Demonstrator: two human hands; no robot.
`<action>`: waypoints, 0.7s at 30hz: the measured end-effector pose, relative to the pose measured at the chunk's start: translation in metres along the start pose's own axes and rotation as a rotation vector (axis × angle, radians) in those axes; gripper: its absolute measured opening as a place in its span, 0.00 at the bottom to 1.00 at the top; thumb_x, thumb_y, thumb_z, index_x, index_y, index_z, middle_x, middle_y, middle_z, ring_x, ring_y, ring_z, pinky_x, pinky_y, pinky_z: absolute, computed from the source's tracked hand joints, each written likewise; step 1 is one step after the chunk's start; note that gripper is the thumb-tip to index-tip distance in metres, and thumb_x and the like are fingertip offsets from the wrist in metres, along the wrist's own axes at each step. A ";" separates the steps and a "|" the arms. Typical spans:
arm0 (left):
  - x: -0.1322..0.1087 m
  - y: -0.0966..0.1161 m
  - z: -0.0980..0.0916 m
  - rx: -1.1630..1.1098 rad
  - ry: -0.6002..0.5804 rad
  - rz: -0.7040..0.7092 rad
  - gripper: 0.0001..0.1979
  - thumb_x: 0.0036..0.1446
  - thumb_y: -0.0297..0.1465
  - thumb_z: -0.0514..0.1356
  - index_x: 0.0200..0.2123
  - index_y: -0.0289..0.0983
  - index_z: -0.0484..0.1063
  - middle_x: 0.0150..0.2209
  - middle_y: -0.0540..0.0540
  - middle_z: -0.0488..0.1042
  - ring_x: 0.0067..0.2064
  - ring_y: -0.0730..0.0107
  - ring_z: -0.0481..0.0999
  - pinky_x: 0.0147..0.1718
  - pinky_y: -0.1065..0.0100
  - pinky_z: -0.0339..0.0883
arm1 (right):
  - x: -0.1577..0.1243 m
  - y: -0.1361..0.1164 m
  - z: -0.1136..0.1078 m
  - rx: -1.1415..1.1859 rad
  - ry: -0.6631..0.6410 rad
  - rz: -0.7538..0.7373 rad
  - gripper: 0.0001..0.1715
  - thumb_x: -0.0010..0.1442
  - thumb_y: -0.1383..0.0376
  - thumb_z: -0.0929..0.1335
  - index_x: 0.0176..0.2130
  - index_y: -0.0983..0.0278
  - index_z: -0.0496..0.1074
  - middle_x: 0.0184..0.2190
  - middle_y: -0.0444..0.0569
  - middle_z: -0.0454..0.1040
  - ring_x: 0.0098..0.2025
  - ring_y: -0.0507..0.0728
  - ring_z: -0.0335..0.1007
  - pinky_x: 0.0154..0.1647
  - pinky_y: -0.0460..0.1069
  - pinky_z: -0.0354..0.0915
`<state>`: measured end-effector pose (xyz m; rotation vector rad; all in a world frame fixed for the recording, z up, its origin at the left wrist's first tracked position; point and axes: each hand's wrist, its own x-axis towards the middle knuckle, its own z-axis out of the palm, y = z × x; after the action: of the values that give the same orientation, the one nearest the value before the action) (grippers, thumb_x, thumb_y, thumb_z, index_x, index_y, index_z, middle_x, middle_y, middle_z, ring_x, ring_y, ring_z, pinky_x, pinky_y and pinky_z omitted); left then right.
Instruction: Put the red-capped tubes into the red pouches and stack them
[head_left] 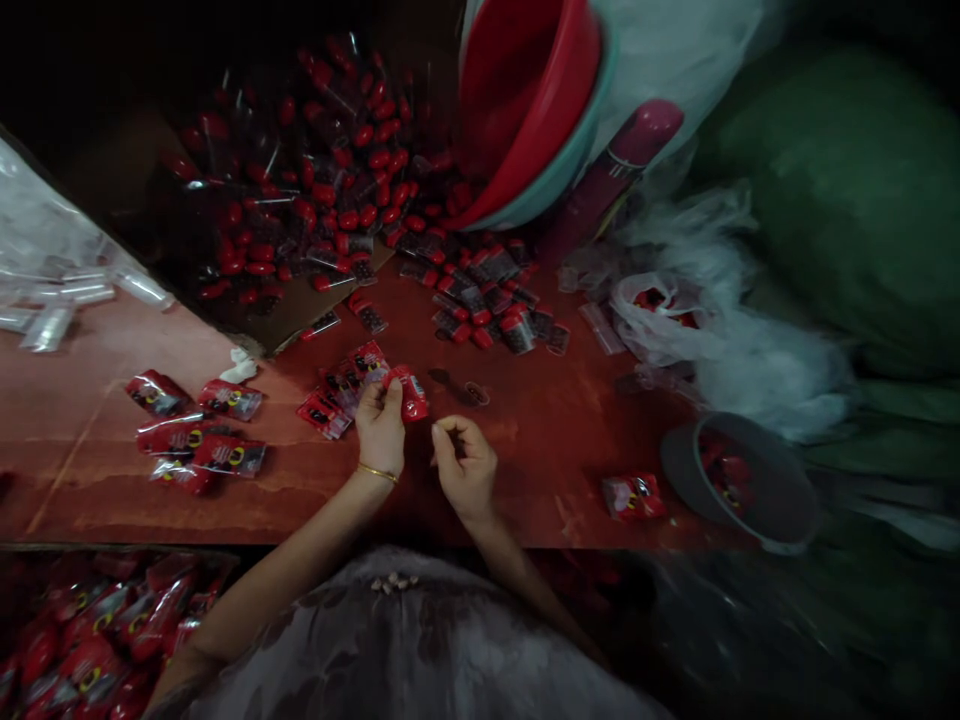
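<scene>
My left hand (381, 430), with a gold bangle at its wrist, pinches a small red printed packet (414, 394) between thumb and fingers. Close by on the right, my right hand (466, 468) has its fingers curled against the thumb; whatever it holds, if anything, cannot be made out. The two hands are apart, above the front part of the reddish table (525, 450). Just left of the held packet lies a cluster of similar red packets (330, 405). Beyond my right hand, a small dark spoon-like item (450, 380) rests on the tabletop.
An open carton (300, 325) spills red-capped clear tubes (480, 290). Filled red packets (199, 440) lie at left; more fill a box (90, 640) below. Right are a grey tub (682, 455), plastic bags (780, 370) and a spray can (611, 175). Nested basins (581, 90) lean behind.
</scene>
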<state>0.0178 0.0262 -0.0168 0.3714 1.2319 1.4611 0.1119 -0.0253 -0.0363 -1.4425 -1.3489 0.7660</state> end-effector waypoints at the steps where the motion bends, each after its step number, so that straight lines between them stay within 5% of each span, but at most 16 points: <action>1: -0.003 0.000 0.002 -0.005 0.007 0.021 0.07 0.48 0.32 0.62 0.25 0.37 0.67 0.24 0.56 0.70 0.27 0.80 0.67 0.31 0.76 0.62 | 0.001 0.001 0.000 -0.032 -0.015 -0.009 0.08 0.58 0.60 0.63 0.33 0.62 0.67 0.22 0.42 0.67 0.22 0.49 0.63 0.24 0.44 0.61; 4: -0.013 0.000 0.006 0.027 -0.026 0.110 0.06 0.46 0.32 0.63 0.27 0.36 0.70 0.25 0.54 0.71 0.27 0.78 0.68 0.32 0.75 0.63 | 0.002 0.003 0.000 -0.133 -0.033 -0.031 0.08 0.57 0.61 0.62 0.32 0.62 0.68 0.22 0.43 0.69 0.23 0.50 0.63 0.24 0.44 0.60; 12: -0.017 0.001 -0.005 0.131 -0.313 -0.032 0.12 0.40 0.35 0.67 0.29 0.34 0.75 0.28 0.49 0.76 0.29 0.74 0.71 0.34 0.72 0.65 | 0.008 0.007 -0.007 -0.051 -0.105 0.046 0.09 0.57 0.63 0.60 0.29 0.63 0.66 0.18 0.40 0.66 0.19 0.49 0.62 0.20 0.43 0.58; 21: -0.014 0.004 -0.006 0.195 -0.222 0.212 0.06 0.45 0.33 0.64 0.25 0.36 0.74 0.24 0.52 0.72 0.26 0.77 0.67 0.31 0.74 0.63 | 0.001 0.006 0.002 0.202 -0.142 0.181 0.12 0.58 0.58 0.62 0.29 0.63 0.66 0.18 0.39 0.66 0.16 0.47 0.60 0.17 0.42 0.57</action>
<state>0.0155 0.0124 -0.0106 0.7961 1.1840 1.4357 0.1126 -0.0232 -0.0426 -1.3819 -1.2173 1.1085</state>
